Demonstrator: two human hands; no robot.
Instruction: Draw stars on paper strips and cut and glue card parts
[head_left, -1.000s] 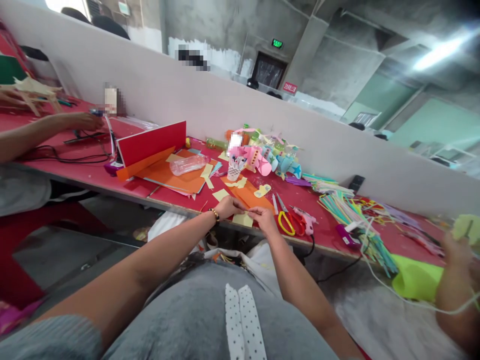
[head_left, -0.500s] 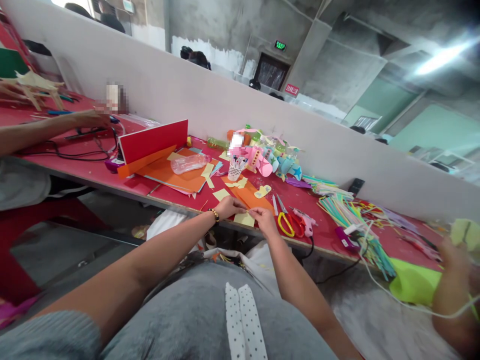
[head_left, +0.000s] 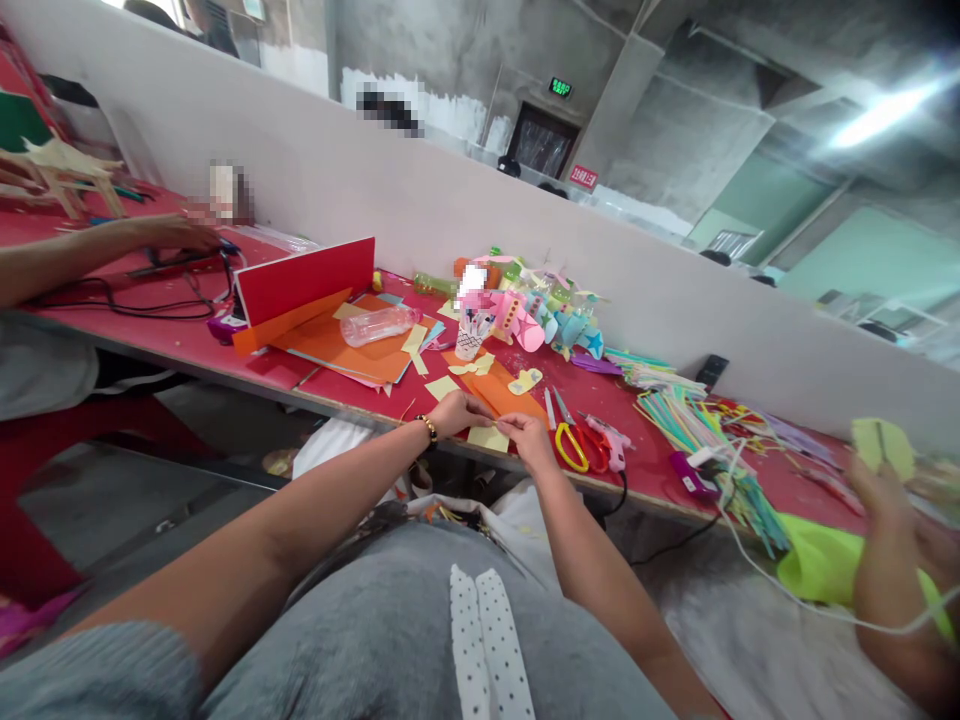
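Observation:
At the table's front edge my left hand [head_left: 457, 413], wearing a beaded bracelet, and my right hand [head_left: 530, 440] meet fingertip to fingertip. Both are closed in a pinch. A tiny pale-yellow bit shows between them, too small to name. Just beneath lies a yellow paper piece [head_left: 489, 438]. An orange paper sheet [head_left: 504, 385] spreads behind my hands, bearing yellow cut-outs [head_left: 480, 366]. Right of my right hand lie scissors [head_left: 573, 447] with red and yellow handles and a pink glue gun [head_left: 616, 448].
A clear plastic bottle [head_left: 375, 326] rests on orange sheets, left. Behind stand a patterned paper cup [head_left: 470, 340] and pink and blue paper-wrapped bottle crafts [head_left: 523, 322]. Coloured strips [head_left: 679, 415] heap at right. A co-worker's hand [head_left: 885, 490] holds yellow paper at right; another's arm [head_left: 112, 245] reaches in left.
My hands stay pinched together in nearly the same spot. The co-worker's hand at right has moved left and up with its yellow paper.

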